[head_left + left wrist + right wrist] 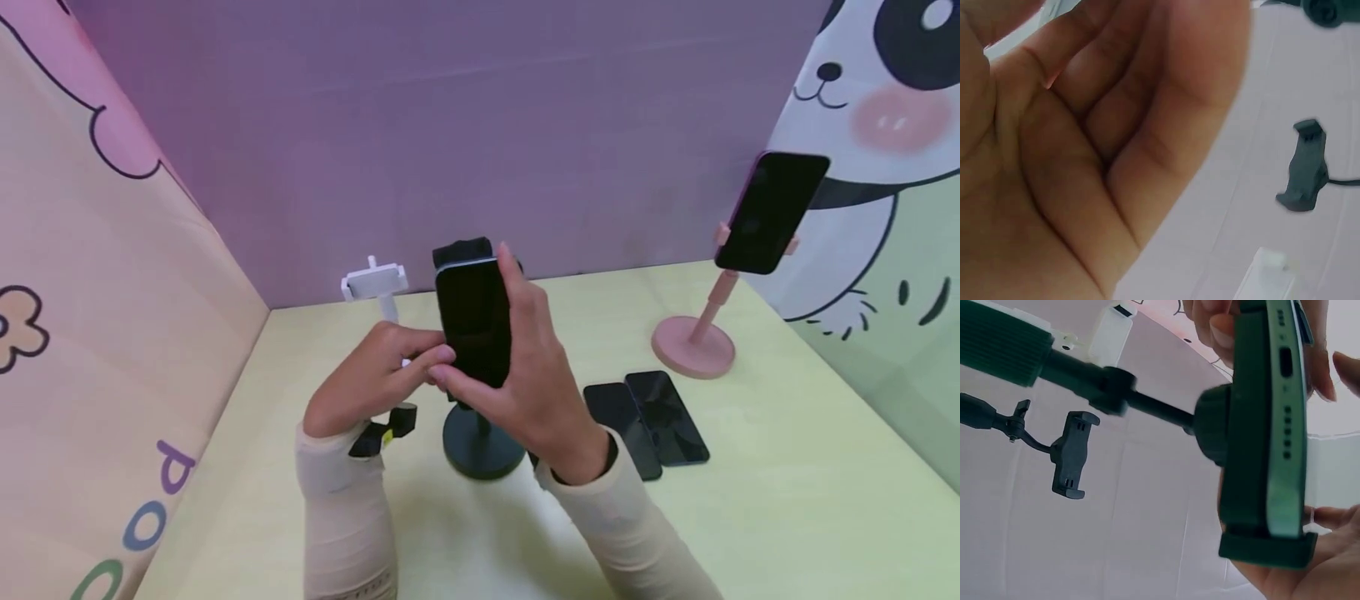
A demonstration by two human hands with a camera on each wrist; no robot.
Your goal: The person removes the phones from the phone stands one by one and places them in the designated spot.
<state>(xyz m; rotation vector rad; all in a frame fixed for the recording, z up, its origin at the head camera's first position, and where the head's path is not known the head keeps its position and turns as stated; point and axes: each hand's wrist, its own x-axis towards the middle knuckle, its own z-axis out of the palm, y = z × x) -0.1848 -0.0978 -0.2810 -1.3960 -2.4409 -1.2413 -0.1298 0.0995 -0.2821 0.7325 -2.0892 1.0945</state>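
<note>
Phone [472, 312] sits in black stand [478, 454]'s clamp [1249, 444], near mid-table [442, 550] — left hand [369, 375] pinches lower left edge, right hand [536, 379] grips right side. Pink stand [692, 350], back right corner, holds 1 more; 2 others [667, 417] lie flat.

My sleeves [341, 508] are cream; the phone [472, 317] I hold has a black screen. I see a pink stand [693, 346], white stand [375, 283], pale-yellow desk [787, 500], purple backdrop [450, 150] and black-and-white panda print [843, 250].
</note>
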